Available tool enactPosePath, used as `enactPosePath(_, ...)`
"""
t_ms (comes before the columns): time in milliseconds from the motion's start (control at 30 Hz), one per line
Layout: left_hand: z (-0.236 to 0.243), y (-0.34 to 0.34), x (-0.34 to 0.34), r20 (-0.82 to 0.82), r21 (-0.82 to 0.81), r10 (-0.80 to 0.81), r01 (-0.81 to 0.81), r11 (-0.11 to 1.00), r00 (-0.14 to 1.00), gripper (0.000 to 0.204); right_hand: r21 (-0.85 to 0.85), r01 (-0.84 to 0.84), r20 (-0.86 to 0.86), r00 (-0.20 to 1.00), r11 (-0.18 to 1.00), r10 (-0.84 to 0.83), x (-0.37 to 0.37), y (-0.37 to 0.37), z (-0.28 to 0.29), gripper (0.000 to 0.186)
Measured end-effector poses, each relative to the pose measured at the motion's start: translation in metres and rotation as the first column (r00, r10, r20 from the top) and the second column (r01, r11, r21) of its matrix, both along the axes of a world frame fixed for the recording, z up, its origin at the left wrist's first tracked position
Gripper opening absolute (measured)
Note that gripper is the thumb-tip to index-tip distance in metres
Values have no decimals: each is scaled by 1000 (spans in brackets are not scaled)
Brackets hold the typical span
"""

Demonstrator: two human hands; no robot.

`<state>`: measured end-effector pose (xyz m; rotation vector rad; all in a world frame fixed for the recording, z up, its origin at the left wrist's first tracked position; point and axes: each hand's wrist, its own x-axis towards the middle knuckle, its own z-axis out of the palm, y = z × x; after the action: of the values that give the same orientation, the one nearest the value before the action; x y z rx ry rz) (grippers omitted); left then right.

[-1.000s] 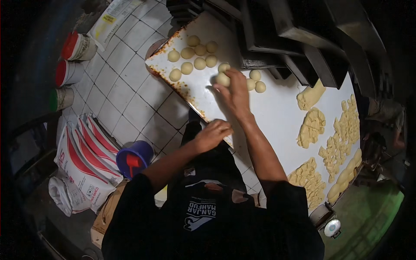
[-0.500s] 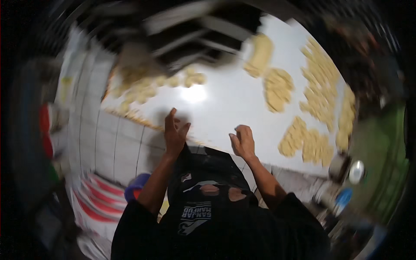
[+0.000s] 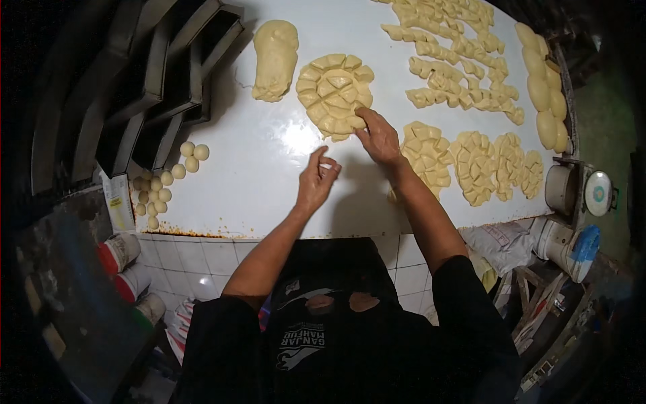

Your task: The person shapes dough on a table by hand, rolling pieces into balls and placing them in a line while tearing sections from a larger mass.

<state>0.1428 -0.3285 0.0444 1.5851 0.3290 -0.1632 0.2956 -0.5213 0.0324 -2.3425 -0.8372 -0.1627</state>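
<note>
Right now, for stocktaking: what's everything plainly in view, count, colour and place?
dough balls: many, cream, left
dough log: one, yellowish, top
scored dough: one, yellowish, top centre
cut dough: several, yellowish, right
twisted dough: several, yellowish, upper right
smooth dough: several, yellowish, far right
pans: several, dark, upper left
table: one, white, centre
buckets: three, whitish, lower left
pot: one, grey, right
lid: one, white, right
containers: some, white and blue, right
left hand: one, bare, over table
right hand: one, bare, touching scored dough
</note>
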Motion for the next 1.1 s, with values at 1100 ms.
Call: enactPosePath(1100,62,73,-53,-201,-571,-126,-11,821,971,18,-29,25,-606,795,999,-37,-159,66,131,34)
